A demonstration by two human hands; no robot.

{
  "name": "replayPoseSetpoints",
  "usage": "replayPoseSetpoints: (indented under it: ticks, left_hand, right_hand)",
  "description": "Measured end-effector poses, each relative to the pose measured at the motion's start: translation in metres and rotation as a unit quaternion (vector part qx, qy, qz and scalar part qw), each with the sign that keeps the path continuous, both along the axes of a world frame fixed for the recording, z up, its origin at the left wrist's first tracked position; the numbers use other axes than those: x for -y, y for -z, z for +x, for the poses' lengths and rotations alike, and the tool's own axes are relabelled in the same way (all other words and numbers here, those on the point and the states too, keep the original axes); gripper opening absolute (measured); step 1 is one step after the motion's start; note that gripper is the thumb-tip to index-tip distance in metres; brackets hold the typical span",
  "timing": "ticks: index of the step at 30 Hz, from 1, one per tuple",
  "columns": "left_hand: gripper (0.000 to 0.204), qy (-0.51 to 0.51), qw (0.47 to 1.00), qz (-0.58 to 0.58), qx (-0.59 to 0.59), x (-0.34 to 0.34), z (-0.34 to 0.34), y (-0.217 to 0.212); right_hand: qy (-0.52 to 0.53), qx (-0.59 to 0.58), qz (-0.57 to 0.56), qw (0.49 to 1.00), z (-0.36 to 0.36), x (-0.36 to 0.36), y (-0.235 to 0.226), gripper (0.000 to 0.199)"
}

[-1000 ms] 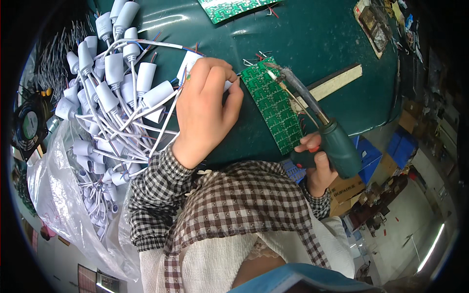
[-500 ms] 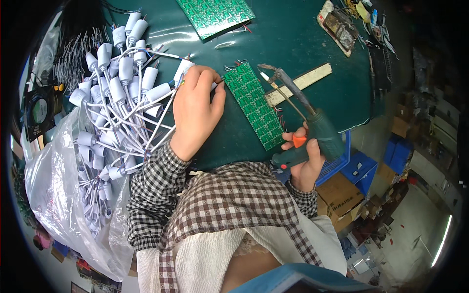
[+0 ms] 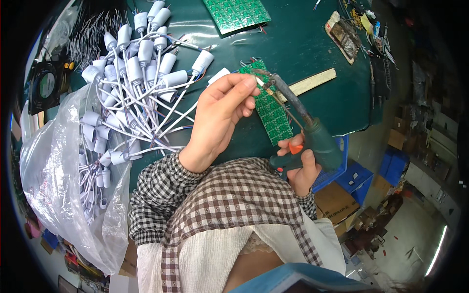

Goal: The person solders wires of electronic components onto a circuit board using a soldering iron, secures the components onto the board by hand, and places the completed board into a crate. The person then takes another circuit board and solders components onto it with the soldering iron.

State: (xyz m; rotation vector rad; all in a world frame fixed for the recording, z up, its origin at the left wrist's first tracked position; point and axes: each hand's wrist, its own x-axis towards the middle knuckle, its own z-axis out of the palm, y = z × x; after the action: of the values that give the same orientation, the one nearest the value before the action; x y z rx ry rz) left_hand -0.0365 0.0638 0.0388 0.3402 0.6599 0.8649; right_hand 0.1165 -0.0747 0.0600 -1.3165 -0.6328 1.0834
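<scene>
My right hand (image 3: 303,171) grips a dark green soldering gun (image 3: 325,146) by its handle, fingers near the orange trigger. The gun's metal tip and thin feed tube reach up and left over a narrow green circuit board panel (image 3: 272,117). My left hand (image 3: 220,117) is pinched, thumb and forefinger at the gun's tip, above the panel's far end. Whatever lies between those fingertips is too small to make out. A white cylindrical lamp holder (image 3: 218,75) lies just behind the left hand, partly covered by it.
To the left is a pile of white lamp holders with cables (image 3: 135,71), partly in a clear plastic bag (image 3: 58,171). A larger circuit board panel (image 3: 239,14) lies at the back. A pale strip (image 3: 312,84) sits under the gun; a dirty solder tray (image 3: 343,39) lies far right.
My left hand has moved right, from beside the lamp holders to the soldering gun's tip over the narrow panel. The right hand keeps its grip on the gun. The whole view has shifted slightly.
</scene>
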Motion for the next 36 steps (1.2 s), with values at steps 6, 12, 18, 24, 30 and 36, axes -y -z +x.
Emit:
replayPoseSetpoints:
  ticks: [6,12,18,24,30,36]
  left_hand:
    - [0.016,0.005,0.997,-0.07,0.043,-0.005,-0.002,0.004]
    - [0.019,0.035,0.993,-0.098,0.051,-0.011,-0.003,0.012]
    - [0.032,-0.115,0.673,0.462,-0.566,-0.04,-0.028,0.002]
    - [0.041,0.046,0.527,0.45,-0.719,-0.061,-0.04,0.001]
    - [0.034,0.003,0.632,0.418,-0.653,-0.045,-0.036,0.009]
    - [0.026,-0.124,0.74,0.4,-0.526,-0.053,-0.042,-0.009]
  right_hand:
    - [0.011,-0.029,0.014,0.999,0.0,0.0,0.003,0.036]
    - [0.011,-0.019,0.009,1.0,0.003,-0.005,0.005,0.04]
    - [0.045,0.039,-0.03,0.998,0.017,-0.019,0.008,0.054]
    - [0.046,-0.064,-0.006,0.997,0.019,-0.024,0.0,0.046]
    - [0.091,-0.044,-0.056,0.993,0.027,-0.009,0.009,0.042]
    - [0.085,-0.051,-0.014,0.995,0.033,-0.016,0.019,0.041]
